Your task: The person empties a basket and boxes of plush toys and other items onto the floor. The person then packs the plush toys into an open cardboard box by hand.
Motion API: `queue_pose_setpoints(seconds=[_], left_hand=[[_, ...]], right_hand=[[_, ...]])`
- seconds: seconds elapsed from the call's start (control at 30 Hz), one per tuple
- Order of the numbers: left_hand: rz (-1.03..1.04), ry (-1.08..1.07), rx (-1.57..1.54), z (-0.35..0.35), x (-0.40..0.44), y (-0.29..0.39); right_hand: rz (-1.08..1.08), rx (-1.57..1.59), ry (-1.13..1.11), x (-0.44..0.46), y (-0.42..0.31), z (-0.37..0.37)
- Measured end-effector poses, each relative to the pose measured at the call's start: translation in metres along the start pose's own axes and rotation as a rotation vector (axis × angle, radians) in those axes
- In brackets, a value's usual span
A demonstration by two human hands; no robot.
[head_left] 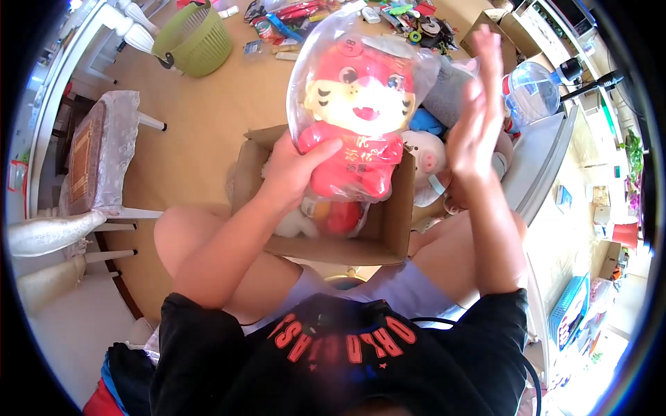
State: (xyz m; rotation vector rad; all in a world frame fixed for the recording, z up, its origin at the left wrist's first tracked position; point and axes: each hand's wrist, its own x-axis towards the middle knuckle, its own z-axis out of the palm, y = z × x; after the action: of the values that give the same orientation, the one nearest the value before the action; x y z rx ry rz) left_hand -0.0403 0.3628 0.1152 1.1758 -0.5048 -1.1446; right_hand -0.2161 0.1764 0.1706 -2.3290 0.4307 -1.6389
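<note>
A red and cream tiger doll (pixel 361 118) in a clear plastic bag is held up in front of me. My left hand (pixel 298 163) grips its lower left side, the thumb lying across its front. To the right of the doll, my right hand (pixel 477 114) is raised with the fingers stretched out, holding nothing. Beneath the doll stands an open cardboard box (pixel 388 232) between my legs. Inside it lie a bagged red and yellow toy (pixel 340 216) and something white and fluffy, partly hidden by the doll and my left arm.
Plush toys, including a white pig (pixel 424 156) and a grey one (pixel 451 90), lie right of the box. A green basket (pixel 194 41) stands at the back left, a covered stool (pixel 100 152) at the left. Small items litter the far floor. A large water bottle (pixel 531 93) is at the right.
</note>
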Motion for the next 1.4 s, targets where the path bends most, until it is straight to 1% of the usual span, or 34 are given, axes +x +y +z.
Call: queue_pose_setpoints(seconds=[0.03, 0.07, 0.13, 0.17, 0.2, 0.23, 0.27, 0.33, 0.4, 0.43, 0.47, 0.53, 0.57, 0.6, 0.67, 0.7, 0.73, 0.77, 0.8, 0.87, 0.9, 0.93, 1.0, 1.1, 1.13, 1.2, 1.27, 1.3, 1.33, 1.4], left_hand=[[-0.01, -0.015, -0.009, 0.001, -0.001, -0.002], [-0.022, -0.034, -0.018, 0.002, -0.002, -0.003], [-0.082, -0.065, -0.1, 0.005, -0.007, -0.006], [-0.115, -0.079, -0.174, 0.006, -0.006, -0.004], [-0.144, -0.088, -0.25, 0.007, -0.005, -0.001], [-0.112, -0.106, -0.282, 0.006, -0.006, -0.002], [-0.073, -0.11, -0.231, 0.006, -0.006, -0.001], [-0.014, -0.123, -0.115, 0.004, -0.006, 0.003], [0.017, -0.112, -0.052, 0.004, -0.009, 0.001], [0.012, -0.103, -0.032, 0.005, -0.011, -0.001], [0.005, -0.089, -0.015, 0.006, -0.014, -0.003], [0.015, -0.058, -0.006, 0.013, -0.015, -0.011], [0.022, -0.04, 0.004, 0.014, -0.014, -0.013], [0.032, -0.035, 0.063, 0.01, -0.013, -0.017], [0.054, -0.024, 0.18, 0.003, -0.008, -0.027], [0.054, 0.0, 0.215, 0.004, -0.008, -0.028], [0.056, -0.006, 0.165, 0.004, -0.007, -0.029], [0.056, -0.017, 0.12, 0.004, -0.007, -0.029], [0.05, -0.037, 0.084, 0.003, -0.006, -0.028], [-0.025, -0.03, -0.073, 0.007, -0.006, -0.017], [-0.057, -0.026, -0.156, 0.009, -0.005, -0.011], [-0.041, -0.038, -0.177, 0.01, -0.003, -0.007], [-0.012, -0.041, -0.22, 0.006, -0.005, 0.001], [0.018, -0.067, -0.205, 0.003, -0.006, 0.011], [0.029, -0.067, -0.199, 0.003, -0.006, 0.011], [0.094, -0.105, -0.243, 0.007, -0.004, 0.014], [0.155, -0.129, -0.256, 0.009, -0.002, 0.013], [0.187, -0.132, -0.249, 0.008, -0.001, 0.011], [0.221, -0.132, -0.244, 0.008, -0.001, 0.009], [0.271, -0.112, -0.214, 0.009, -0.004, 0.009]], right_hand=[[-0.134, 0.07, -0.023, -0.005, -0.015, 0.005], [-0.318, 0.023, -0.376, -0.01, -0.018, 0.003], [-0.356, -0.25, -0.476, -0.024, 0.017, 0.012], [-0.107, -0.263, -0.397, -0.025, 0.05, 0.017], [0.511, -0.243, -0.505, -0.024, 0.067, 0.007], [0.971, -0.309, -0.544, 0.006, 0.058, -0.007], [0.827, -0.274, -0.31, 0.003, 0.062, -0.01], [0.871, -0.174, -0.149, 0.001, 0.058, -0.026], [0.78, 0.178, -0.063, -0.006, 0.053, -0.03], [0.701, 0.165, -0.02, -0.007, 0.041, -0.027], [0.718, 0.181, 0.011, -0.01, 0.034, -0.022], [0.556, 0.003, -0.149, -0.011, 0.012, -0.015], [0.504, -0.033, -0.274, -0.013, 0.001, -0.011], [0.321, -0.04, -0.297, -0.015, -0.003, -0.007], [0.064, -0.123, -0.323, -0.014, -0.024, 0.0], [-0.01, -0.037, -0.371, -0.015, -0.034, 0.003], [-0.086, 0.048, -0.416, -0.014, -0.041, 0.004], [-0.267, 0.063, -0.562, -0.006, -0.038, 0.0], [-0.184, -0.01, -0.574, -0.01, -0.016, -0.001], [-0.009, -0.166, -0.592, -0.018, 0.05, -0.007], [0.407, -0.274, -0.596, -0.01, 0.069, -0.015], [0.817, -0.37, -0.582, -0.002, 0.085, -0.025], [0.941, -0.244, -0.254, -0.004, 0.108, -0.044], [1.017, 0.442, -0.085, -0.01, 0.088, -0.029], [1.077, 0.602, -0.125, -0.014, 0.074, -0.016], [1.154, 0.744, -0.308, -0.025, 0.042, 0.008], [1.03, 1.043, -0.378, -0.037, 0.003, 0.02], [1.007, 1.164, -0.297, -0.036, -0.015, 0.028], [0.998, 1.234, -0.374, -0.032, -0.025, 0.023], [1.017, 1.187, -0.377, -0.041, -0.021, 0.026]])
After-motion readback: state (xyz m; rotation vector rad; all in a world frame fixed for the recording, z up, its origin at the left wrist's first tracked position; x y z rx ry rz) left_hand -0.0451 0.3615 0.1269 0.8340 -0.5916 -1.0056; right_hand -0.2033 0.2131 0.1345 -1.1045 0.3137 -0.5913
